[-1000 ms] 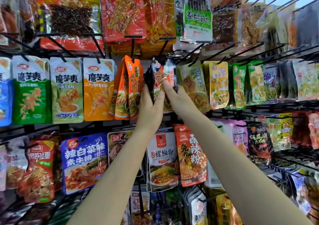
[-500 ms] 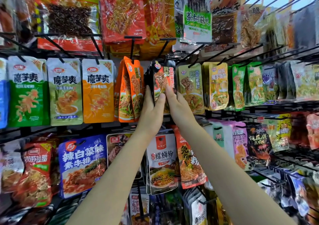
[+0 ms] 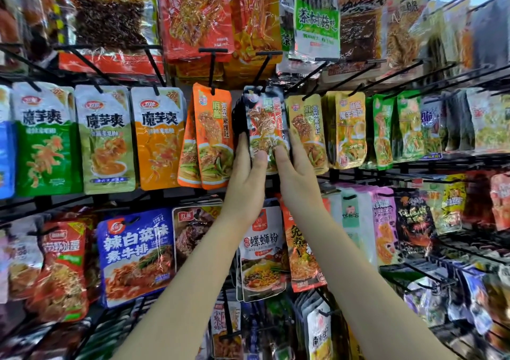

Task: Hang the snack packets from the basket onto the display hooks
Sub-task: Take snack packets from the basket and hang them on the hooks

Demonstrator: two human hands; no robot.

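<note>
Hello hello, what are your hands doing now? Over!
Both hands, left, right, gripping black packets on hook. Orange packets close beside.

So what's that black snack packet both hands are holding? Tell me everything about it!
The black snack packet is a glossy, crinkly plastic pouch, black with red at the top and a picture of stringy food and greens. It fronts a small stack of like packets, hanging upright from a black hook in the middle row, between the orange packets and the yellow-brown packet. The left hand grips its left edge, thumb on the front; the right hand grips its right edge.
</note>
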